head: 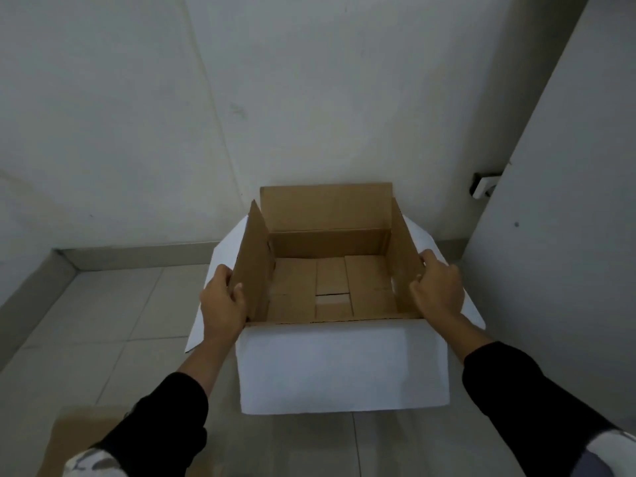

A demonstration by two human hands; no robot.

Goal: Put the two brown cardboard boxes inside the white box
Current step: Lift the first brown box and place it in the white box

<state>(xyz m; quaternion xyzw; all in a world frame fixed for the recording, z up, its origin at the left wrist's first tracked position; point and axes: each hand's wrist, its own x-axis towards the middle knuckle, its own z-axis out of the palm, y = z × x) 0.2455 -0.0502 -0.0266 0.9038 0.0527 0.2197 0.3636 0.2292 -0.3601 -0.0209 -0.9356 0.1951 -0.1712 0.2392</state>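
An open brown cardboard box (330, 290) sits inside the white box (344, 366) on the tiled floor, its flaps standing upright. My left hand (222, 304) grips the brown box's left flap, with the thumb on the inner side. On the other side, my right hand (438, 287) grips the right flap. The white box's own side flaps (215, 287) are spread outward, left and right. The brown box is empty inside. A second piece of brown cardboard (79, 438) lies at the bottom left, partly hidden by my left sleeve.
The white box stands close to a pale wall (309, 98) behind it. A door or panel (568, 235) with a small latch (483, 184) stands at the right. A low skirting ledge (137, 256) runs along the wall at the left.
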